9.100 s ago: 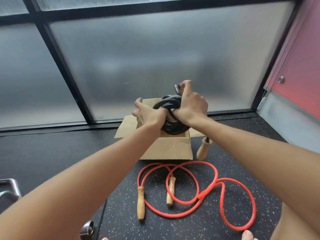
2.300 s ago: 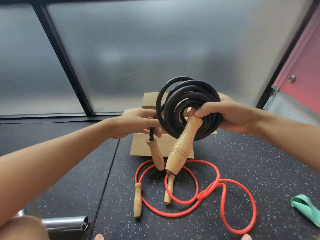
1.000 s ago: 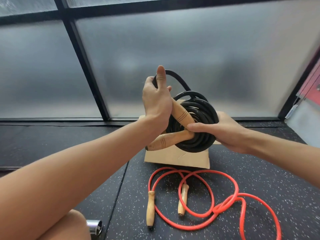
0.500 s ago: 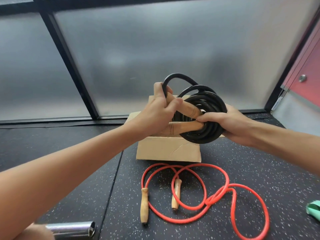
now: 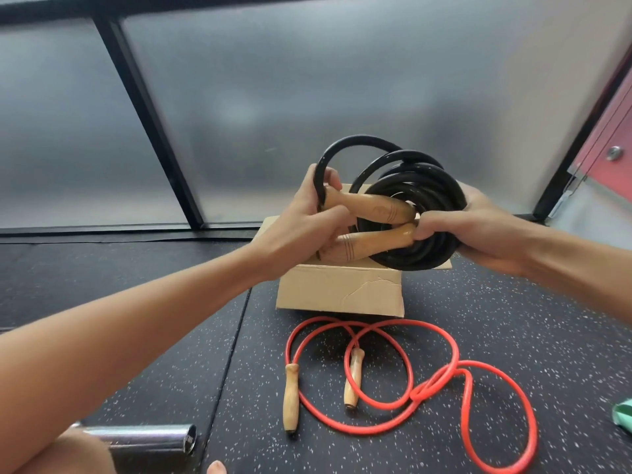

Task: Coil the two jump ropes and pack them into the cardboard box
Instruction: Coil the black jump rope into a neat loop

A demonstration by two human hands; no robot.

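I hold the black jump rope (image 5: 424, 189) as a tight coil in the air above the cardboard box (image 5: 338, 290). My right hand (image 5: 468, 230) grips the coil's right side, its fingertips pinching the ends of the two wooden handles (image 5: 372, 224) that cross the coil's centre. My left hand (image 5: 304, 224) grips the handles' other ends and a loose black loop. The red jump rope (image 5: 431, 381) lies uncoiled in loops on the floor in front of the box, its two wooden handles (image 5: 290, 396) pointing toward me.
Frosted glass panels with black frames stand right behind the box. A chrome metal tube (image 5: 143, 441) lies on the speckled black floor at the lower left. A green band (image 5: 624, 417) shows at the right edge. A red door is at the far right.
My left hand has come down from the top of the coil and now grips both handles, which lie closer together across the coil's centre. The red rope has not moved.
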